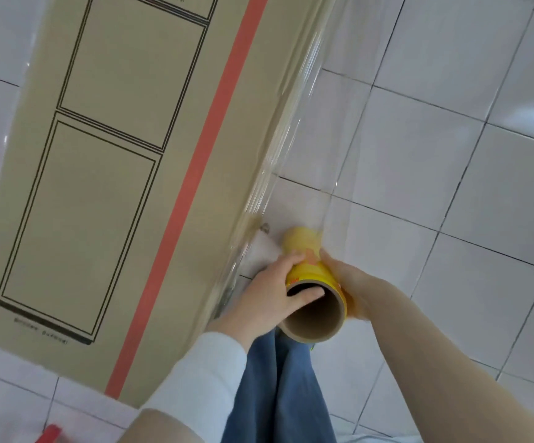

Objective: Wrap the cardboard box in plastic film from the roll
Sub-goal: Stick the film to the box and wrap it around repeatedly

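Note:
A large flat cardboard box with black printed panels and a red stripe fills the left and middle of the head view. Clear plastic film runs down its right edge and stretches out to a yellow roll with a brown cardboard core. My left hand grips the near end of the roll, its thumb hooked inside the open core. My right hand holds the roll from the other side, fingers curled round it. The far end of the roll points at the floor beside the box.
White floor tiles with dark grout lines spread to the right and behind the box. My blue trouser legs stand just below the roll. A small red object shows at the bottom left edge.

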Tool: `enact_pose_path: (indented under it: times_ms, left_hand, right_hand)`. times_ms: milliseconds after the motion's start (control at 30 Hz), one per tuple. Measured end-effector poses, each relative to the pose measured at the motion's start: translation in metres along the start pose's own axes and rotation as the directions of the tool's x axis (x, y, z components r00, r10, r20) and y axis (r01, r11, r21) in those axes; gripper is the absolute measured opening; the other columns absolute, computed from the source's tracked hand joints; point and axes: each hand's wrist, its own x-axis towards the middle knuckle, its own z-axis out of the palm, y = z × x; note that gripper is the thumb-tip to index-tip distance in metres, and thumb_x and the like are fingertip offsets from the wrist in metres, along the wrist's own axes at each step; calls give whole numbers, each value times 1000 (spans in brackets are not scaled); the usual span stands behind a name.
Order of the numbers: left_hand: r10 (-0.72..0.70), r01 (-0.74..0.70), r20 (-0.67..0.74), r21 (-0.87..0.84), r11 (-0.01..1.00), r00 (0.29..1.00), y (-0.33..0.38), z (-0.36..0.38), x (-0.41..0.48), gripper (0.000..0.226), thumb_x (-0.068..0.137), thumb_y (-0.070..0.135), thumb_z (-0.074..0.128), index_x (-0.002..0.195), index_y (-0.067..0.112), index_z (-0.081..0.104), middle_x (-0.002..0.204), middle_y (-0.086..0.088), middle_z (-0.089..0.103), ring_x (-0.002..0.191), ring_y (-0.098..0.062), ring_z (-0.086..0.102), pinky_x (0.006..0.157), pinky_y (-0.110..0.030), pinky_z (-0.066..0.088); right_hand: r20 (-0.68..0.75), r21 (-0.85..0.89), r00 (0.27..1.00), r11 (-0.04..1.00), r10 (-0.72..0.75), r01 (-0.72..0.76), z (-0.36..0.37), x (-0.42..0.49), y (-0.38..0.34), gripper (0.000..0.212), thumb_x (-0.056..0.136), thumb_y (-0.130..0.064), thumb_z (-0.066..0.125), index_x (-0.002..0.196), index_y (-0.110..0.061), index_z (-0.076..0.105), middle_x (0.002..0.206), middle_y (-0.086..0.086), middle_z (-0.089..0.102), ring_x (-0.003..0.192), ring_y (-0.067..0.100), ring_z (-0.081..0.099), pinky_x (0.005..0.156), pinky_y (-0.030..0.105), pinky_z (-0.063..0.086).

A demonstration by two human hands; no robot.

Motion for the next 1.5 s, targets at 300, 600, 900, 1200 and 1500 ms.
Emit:
enact_pose_path:
  times_ms: [300, 600, 900, 1200, 1500]
  left_hand:
    - [-93, 45, -317, -155, 987, 944, -33, 29, -43, 39, 88, 39, 54, 125, 28, 49, 111, 13, 59, 105, -6, 54, 93, -20, 41]
    - [-47, 46, -66, -11, 999, 997, -60, 9, -53, 81, 76, 50, 65, 142, 29, 24, 148, 12, 29, 137, -8, 27, 105, -21, 25]
    - [69, -60, -152, 61, 996, 986, -73, 22, -58, 55, 86, 49, 52, 136, 30, 39, 138, 8, 46, 126, -11, 42, 103, -23, 32]
    - [-176, 137, -191, -199, 970, 966, -99, 60, -121, 39, 83, 40, 60, 114, 30, 38, 106, 24, 52, 100, 8, 53, 89, -13, 43]
    - [39, -72, 130, 256, 964, 991, -105, 13, -79, 65, 83, 55, 51, 141, 31, 30, 146, 7, 35, 131, -15, 37, 105, -30, 32]
  right_hand:
    - [46, 179, 996, 982, -77, 68, 5, 10, 42, 72, 88, -60, 50, 144, -17, 38, 127, 17, 59, 97, 31, 64, 75, 42, 54]
    - [34, 149, 998, 987, -61, 55, 38, 10, 66, 62, 91, -54, 49, 132, -8, 49, 102, 16, 65, 84, 28, 64, 64, 37, 50]
    - [-49, 197, 996, 977, -73, 82, 33, 14, 85, 71, 84, -69, 45, 132, -17, 50, 119, 17, 64, 105, 34, 63, 90, 49, 52]
    - [62, 186, 992, 977, -113, 99, 62, 15, 122, 55, 96, -50, 43, 136, -12, 45, 95, 14, 64, 76, 25, 63, 61, 35, 48]
    - [33, 197, 995, 976, -99, 91, 78, 22, 130, 65, 86, -64, 50, 123, -11, 57, 118, 21, 63, 104, 34, 64, 89, 45, 53]
